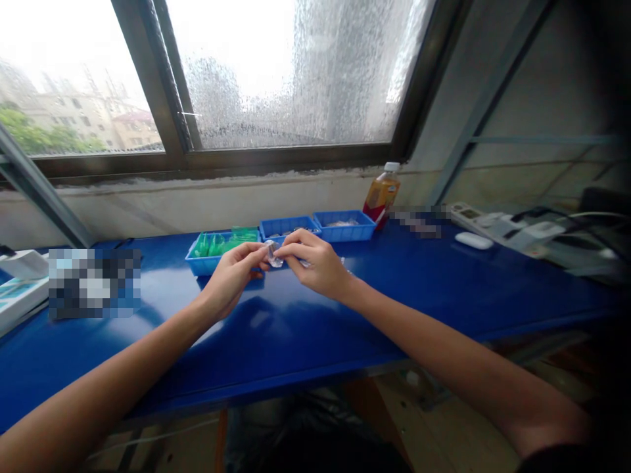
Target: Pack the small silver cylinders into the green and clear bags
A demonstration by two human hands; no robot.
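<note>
Over the blue table (pixel 315 335), my left hand (pixel 235 270) and my right hand (pixel 316 264) meet fingertip to fingertip. Between them is a small clear, shiny crinkled piece (pixel 274 253), which looks like a bit of plastic film or a tiny bag; its exact kind is too small to tell. Fingers of both hands are closed in a pinch on it. Just behind my left hand stands a blue bin (pixel 202 266) holding green packets (pixel 211 244). A second blue bin (pixel 276 226) with small dark items and a third blue bin (pixel 348 231) with pale items stand behind my right hand.
A drink bottle (pixel 382 194) stands by the right bin, below the window (pixel 296 72). At the right lie a white oblong case (pixel 473 240) and power strips with cables (pixel 517 230). On the left are a white power strip (pixel 24 295) and a blurred-out dark item (pixel 93 282).
</note>
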